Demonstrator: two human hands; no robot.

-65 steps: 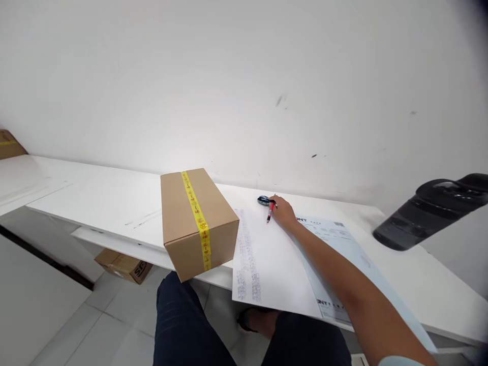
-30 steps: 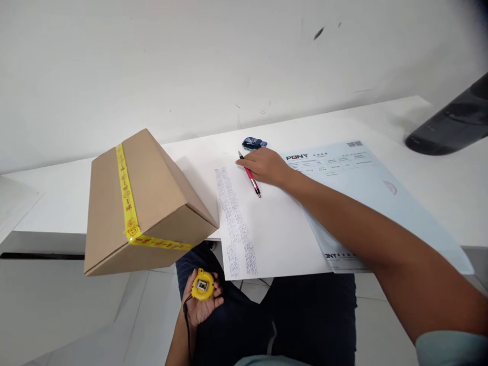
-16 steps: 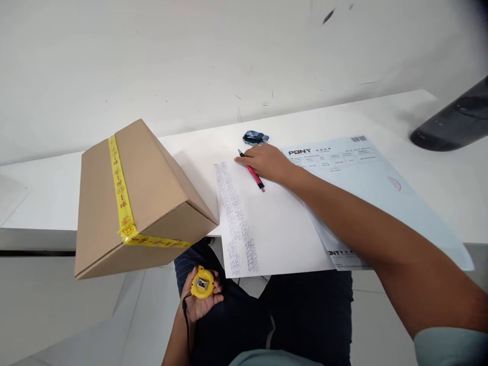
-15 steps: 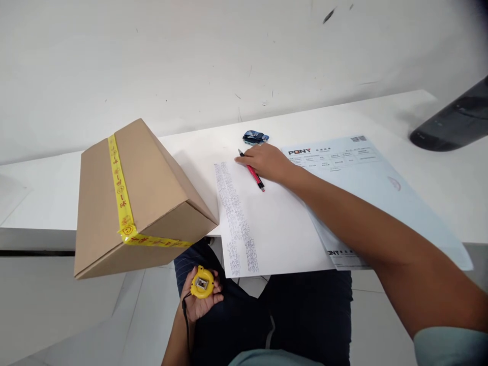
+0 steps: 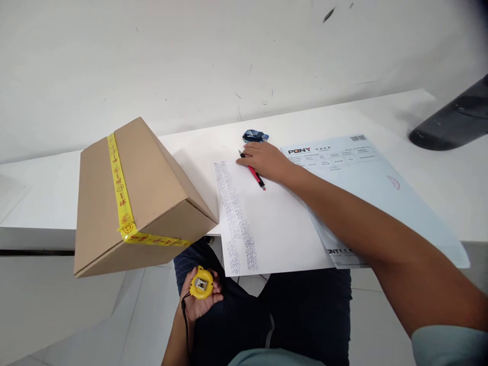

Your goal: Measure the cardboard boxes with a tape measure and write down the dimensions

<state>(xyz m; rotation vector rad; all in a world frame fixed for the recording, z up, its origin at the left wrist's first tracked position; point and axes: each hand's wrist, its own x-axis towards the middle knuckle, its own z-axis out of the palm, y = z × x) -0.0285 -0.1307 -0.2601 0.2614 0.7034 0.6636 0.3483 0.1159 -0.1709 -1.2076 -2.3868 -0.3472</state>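
My left hand [image 5: 198,300] is low, over my left thigh. It curls around a yellow tape measure [image 5: 202,284] with a silver square part in its middle and a black wrist cord. My right hand [image 5: 263,160] rests on a white sheet of paper [image 5: 284,234], with its thumb across a red and black pen [image 5: 254,175]. The pen slants over the sheet, its tip pointing away from me. Columns of dense handwriting run down the sheet's left side. Just beyond my right fingers lies a folded blue patterned band [image 5: 255,136].
A cardboard box [image 5: 125,188] with yellow printed tape stands tilted on the left of the white table [image 5: 49,195]. Light blue printed sheets [image 5: 385,198] lie under my right forearm. At the far right is a dark rounded object [image 5: 448,119]. A scuffed wall runs behind.
Both hands stay almost in place. My view has shifted very slightly.
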